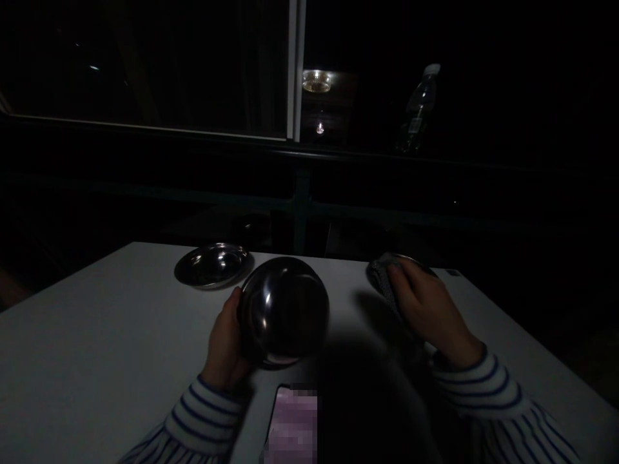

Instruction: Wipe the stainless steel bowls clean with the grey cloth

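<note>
My left hand [225, 345] grips the left rim of a shiny steel bowl [285, 312], which is tilted up on edge over the pale table [97, 335]. My right hand [428, 306] is closed on a grey cloth [382, 276] at the right, pressing it onto a dark dish whose rim only just shows. Both arms wear white sleeves with blue stripes.
A second steel dish [213, 265] lies flat beyond the bowl, at the table's back. A phone with a pink screen [293, 425] lies at the near edge. A plastic bottle [418, 109] stands on the dark ledge behind. The room is very dim.
</note>
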`<move>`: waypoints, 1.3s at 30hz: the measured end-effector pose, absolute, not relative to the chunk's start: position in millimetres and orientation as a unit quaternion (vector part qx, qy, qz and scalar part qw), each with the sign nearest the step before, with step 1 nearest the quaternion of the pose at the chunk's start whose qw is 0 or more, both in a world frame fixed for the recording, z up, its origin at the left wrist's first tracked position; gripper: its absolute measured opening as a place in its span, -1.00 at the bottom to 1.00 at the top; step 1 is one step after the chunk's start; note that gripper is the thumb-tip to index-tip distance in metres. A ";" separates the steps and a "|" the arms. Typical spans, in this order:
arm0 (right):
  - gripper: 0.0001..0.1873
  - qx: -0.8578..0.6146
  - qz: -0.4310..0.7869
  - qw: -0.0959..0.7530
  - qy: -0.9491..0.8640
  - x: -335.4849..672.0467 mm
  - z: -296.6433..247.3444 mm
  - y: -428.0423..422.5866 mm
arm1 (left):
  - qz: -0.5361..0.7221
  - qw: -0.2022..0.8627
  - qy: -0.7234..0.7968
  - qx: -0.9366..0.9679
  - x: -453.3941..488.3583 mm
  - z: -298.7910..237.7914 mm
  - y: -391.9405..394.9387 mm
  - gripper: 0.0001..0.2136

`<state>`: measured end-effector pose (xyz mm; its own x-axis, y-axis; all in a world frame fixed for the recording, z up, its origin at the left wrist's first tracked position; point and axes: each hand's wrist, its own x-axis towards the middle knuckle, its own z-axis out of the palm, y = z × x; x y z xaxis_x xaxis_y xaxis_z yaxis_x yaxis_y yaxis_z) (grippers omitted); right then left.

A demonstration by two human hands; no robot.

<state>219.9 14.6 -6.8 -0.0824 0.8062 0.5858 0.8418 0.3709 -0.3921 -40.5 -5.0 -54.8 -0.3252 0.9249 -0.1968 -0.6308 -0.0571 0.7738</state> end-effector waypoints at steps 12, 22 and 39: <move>-0.63 -0.619 0.034 0.400 -0.675 261.2 -56.8 -22.9 | 0.473 0.302 0.513 0.649 -10.6 -40.5 -1.5 -0.60; -0.66 -0.604 0.079 0.454 -0.650 263.0 -68.2 -22.3 | 0.313 0.189 0.438 0.822 30.1 -53.5 0.9 -0.66; -0.67 -0.505 0.411 0.584 -0.484 259.8 -68.1 -8.7 | 0.249 0.157 0.434 0.852 45.7 -72.3 10.0 -0.63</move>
